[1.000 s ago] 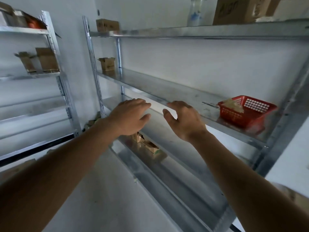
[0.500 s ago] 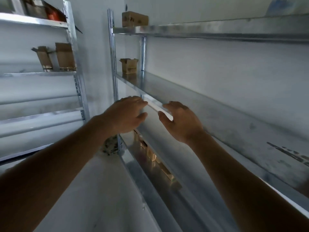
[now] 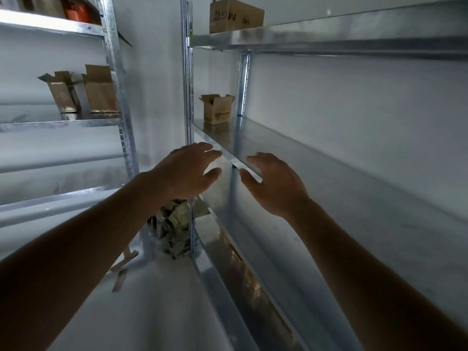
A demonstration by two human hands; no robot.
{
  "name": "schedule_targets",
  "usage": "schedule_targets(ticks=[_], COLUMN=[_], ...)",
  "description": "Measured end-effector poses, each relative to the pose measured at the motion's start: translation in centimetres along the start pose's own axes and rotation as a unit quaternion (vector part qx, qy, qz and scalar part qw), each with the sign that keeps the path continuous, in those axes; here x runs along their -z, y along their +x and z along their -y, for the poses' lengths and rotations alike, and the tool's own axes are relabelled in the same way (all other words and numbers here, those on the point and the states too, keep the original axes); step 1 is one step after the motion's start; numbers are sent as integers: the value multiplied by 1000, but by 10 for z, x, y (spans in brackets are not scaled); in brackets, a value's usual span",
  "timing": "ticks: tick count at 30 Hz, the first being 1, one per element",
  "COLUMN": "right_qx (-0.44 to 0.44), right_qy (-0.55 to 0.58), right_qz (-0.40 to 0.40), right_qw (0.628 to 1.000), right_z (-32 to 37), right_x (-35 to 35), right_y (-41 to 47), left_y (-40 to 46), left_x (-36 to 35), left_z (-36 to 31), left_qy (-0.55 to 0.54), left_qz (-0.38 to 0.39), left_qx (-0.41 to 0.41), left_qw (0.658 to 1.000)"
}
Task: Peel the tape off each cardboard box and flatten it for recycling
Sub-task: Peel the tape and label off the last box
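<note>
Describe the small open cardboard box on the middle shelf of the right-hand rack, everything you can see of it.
The small open cardboard box is plain brown corrugated card, standing upright at the far left end of the metal shelf, close to the rear upright post. Its top flaps are open and splay outward. A faint round printed mark shows on the front face; it is too blurred to read. Nothing touches it but the shelf. Both hands are short of it, at the shelf's front edge.

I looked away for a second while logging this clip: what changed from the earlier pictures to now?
The view swung left along the rack: the red basket seen earlier has dropped out of sight, and the small open box on the shelf now looms nearer. Both hands, left hand and right hand, stayed open and empty, reaching toward that box. Nothing was taken hold of or let go.
</note>
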State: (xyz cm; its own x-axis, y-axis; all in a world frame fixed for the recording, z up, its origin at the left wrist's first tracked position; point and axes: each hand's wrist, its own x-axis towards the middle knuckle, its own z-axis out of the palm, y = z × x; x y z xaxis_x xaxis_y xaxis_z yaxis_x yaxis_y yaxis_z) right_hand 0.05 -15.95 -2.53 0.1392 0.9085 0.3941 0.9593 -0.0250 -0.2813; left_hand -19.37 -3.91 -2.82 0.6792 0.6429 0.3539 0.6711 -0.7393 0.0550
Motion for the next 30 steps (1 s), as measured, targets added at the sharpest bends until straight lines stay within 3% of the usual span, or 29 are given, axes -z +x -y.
schedule_targets(ticks=[7,16,23,30], right_qx=[-40,-73,-88,-133], right_qy=[-6,-35,-23,6], right_qz=[-13,26,28,-27], right_qw=[999,996,995,991], right_z=[23,21,-15,-50], right_x=[-78,-172,-242,-283], right_y=[150,328,468,580], left_y=[105,232,353,464], left_x=[-31,-77,-141,-180], left_z=[142,281,361,418], left_qy=[-8,-36,-45,-77], left_qz=[21,27,47,86], left_qx=[-26,-33,-31,-42], left_qw=[999,998,997,992])
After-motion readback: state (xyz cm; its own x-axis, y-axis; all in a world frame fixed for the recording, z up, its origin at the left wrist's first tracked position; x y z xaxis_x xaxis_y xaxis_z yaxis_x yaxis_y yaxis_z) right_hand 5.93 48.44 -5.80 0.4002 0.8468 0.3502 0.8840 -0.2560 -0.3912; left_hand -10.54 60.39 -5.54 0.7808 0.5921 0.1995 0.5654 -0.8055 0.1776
